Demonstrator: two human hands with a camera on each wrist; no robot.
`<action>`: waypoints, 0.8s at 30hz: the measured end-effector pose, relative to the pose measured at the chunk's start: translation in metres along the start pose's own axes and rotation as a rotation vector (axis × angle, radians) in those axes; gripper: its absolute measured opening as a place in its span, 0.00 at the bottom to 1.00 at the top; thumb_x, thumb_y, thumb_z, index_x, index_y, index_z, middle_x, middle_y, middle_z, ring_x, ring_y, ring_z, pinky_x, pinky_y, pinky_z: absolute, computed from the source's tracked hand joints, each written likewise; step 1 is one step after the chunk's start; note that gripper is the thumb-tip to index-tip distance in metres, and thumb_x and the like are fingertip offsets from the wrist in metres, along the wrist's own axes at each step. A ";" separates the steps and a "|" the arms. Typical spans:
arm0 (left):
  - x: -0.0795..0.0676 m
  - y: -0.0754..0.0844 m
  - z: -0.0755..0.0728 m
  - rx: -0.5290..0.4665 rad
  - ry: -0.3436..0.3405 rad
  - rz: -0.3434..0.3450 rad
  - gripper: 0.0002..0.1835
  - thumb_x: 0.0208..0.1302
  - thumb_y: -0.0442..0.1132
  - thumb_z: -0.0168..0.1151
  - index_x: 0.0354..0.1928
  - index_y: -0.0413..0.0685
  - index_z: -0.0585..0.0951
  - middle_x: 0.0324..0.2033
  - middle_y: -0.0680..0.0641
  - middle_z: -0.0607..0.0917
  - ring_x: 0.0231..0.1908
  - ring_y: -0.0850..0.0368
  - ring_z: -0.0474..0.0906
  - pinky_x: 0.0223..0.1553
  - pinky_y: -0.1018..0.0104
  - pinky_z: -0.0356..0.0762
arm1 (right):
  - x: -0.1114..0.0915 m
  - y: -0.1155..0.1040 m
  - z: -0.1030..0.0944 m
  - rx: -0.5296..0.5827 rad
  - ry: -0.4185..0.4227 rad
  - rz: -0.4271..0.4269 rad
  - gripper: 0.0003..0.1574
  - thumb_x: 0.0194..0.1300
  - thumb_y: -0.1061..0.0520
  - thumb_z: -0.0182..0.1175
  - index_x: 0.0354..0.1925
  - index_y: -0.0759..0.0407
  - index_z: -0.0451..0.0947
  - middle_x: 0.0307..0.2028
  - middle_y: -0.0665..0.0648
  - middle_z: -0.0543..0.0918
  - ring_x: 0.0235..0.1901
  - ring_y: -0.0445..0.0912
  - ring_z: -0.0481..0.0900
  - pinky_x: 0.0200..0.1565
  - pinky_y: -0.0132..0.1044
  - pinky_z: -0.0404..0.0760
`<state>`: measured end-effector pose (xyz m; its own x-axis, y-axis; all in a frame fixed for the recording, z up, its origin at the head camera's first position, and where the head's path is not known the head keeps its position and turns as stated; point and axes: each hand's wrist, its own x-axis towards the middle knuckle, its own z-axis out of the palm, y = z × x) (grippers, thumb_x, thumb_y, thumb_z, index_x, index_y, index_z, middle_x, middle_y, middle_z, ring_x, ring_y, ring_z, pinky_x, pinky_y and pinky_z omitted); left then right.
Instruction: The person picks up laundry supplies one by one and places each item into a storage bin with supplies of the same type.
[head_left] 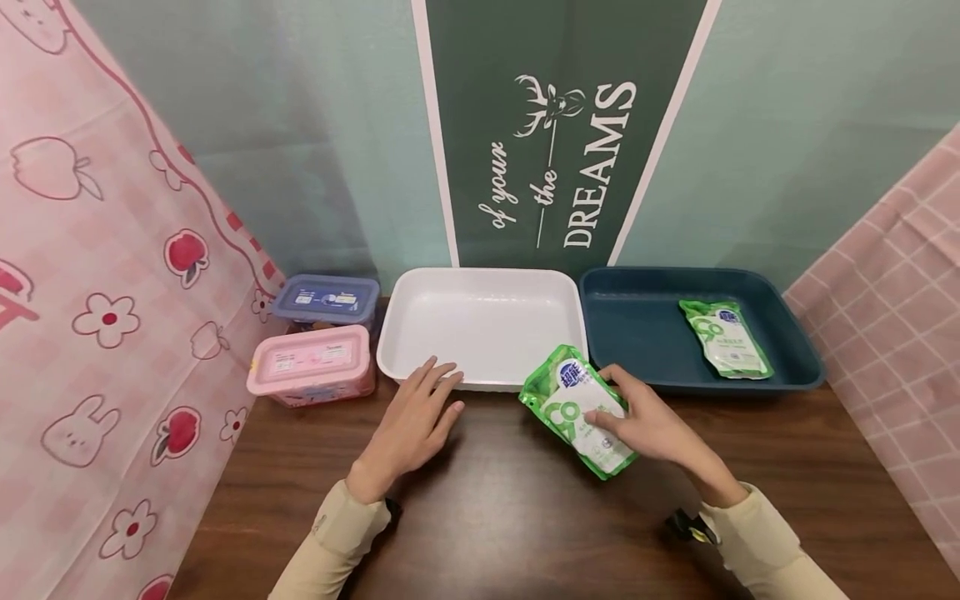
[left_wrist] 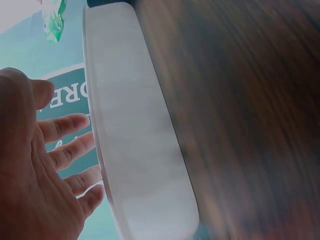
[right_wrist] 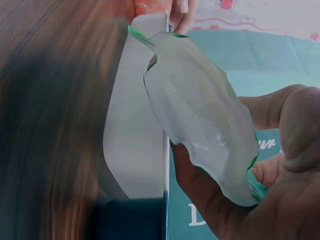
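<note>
My right hand (head_left: 647,423) grips a green-and-white detergent pouch (head_left: 596,429) by its right side, thumb across the front. The pouch is tilted above the table, in front of the seam between two trays. In the right wrist view the bag's pale bottom (right_wrist: 200,115) faces the camera, and the right hand (right_wrist: 280,165) wraps round it. My left hand (head_left: 411,421) is spread, its fingers at the near rim of the white tray (head_left: 480,385); whether they touch it, I cannot tell. The left wrist view shows that hand (left_wrist: 45,165) holding nothing.
A second pouch (head_left: 726,340) lies at the right inside the dark blue tray (head_left: 630,333), which adjoins the white one. On the left stand a pink-lidded box (head_left: 311,362) and a blue-lidded box (head_left: 327,298) behind it. Curtains hang behind and at both sides of the wooden table (head_left: 480,517).
</note>
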<state>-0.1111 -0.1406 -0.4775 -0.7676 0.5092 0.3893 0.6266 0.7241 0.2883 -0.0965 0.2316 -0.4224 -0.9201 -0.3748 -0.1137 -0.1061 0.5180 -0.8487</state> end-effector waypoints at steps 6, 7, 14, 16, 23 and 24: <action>0.009 0.004 0.004 0.000 -0.008 0.055 0.24 0.81 0.46 0.57 0.69 0.38 0.79 0.68 0.36 0.79 0.75 0.32 0.68 0.80 0.43 0.63 | -0.001 -0.002 -0.007 0.007 0.007 0.033 0.29 0.75 0.57 0.68 0.64 0.66 0.66 0.43 0.62 0.85 0.27 0.46 0.87 0.32 0.38 0.86; 0.011 0.005 0.005 -0.003 -0.010 0.062 0.24 0.81 0.46 0.57 0.69 0.39 0.79 0.68 0.36 0.79 0.75 0.32 0.68 0.80 0.43 0.62 | -0.001 -0.002 -0.009 0.006 0.010 0.038 0.29 0.75 0.57 0.67 0.65 0.66 0.66 0.43 0.62 0.85 0.27 0.47 0.86 0.32 0.38 0.86; 0.018 0.021 0.016 -0.009 -0.047 0.109 0.25 0.82 0.48 0.55 0.70 0.40 0.78 0.70 0.37 0.78 0.76 0.33 0.68 0.79 0.42 0.65 | -0.005 0.001 -0.018 -0.005 0.020 0.058 0.30 0.76 0.57 0.66 0.66 0.67 0.64 0.44 0.63 0.85 0.27 0.47 0.87 0.31 0.39 0.87; 0.020 0.026 0.018 -0.013 -0.062 0.118 0.25 0.83 0.48 0.54 0.71 0.41 0.78 0.71 0.38 0.78 0.76 0.33 0.68 0.78 0.42 0.65 | -0.006 0.001 -0.021 -0.012 0.026 0.071 0.31 0.76 0.57 0.66 0.66 0.67 0.63 0.43 0.63 0.85 0.28 0.48 0.87 0.31 0.40 0.87; 0.036 0.043 0.027 0.016 -0.135 0.158 0.26 0.85 0.50 0.49 0.74 0.45 0.75 0.73 0.42 0.76 0.78 0.37 0.65 0.80 0.44 0.64 | -0.006 -0.002 -0.038 -0.073 0.075 0.073 0.32 0.76 0.57 0.66 0.68 0.68 0.64 0.39 0.61 0.86 0.28 0.47 0.86 0.31 0.39 0.86; 0.038 0.046 0.029 0.025 -0.149 0.163 0.26 0.86 0.51 0.48 0.75 0.46 0.75 0.73 0.42 0.76 0.79 0.38 0.65 0.80 0.45 0.63 | -0.006 -0.002 -0.041 -0.082 0.081 0.071 0.32 0.77 0.56 0.66 0.68 0.68 0.64 0.39 0.61 0.86 0.28 0.47 0.86 0.31 0.39 0.86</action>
<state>-0.1152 -0.0749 -0.4749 -0.6687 0.6824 0.2952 0.7422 0.6365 0.2098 -0.1056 0.2643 -0.3988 -0.9536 -0.2729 -0.1271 -0.0670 0.6038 -0.7943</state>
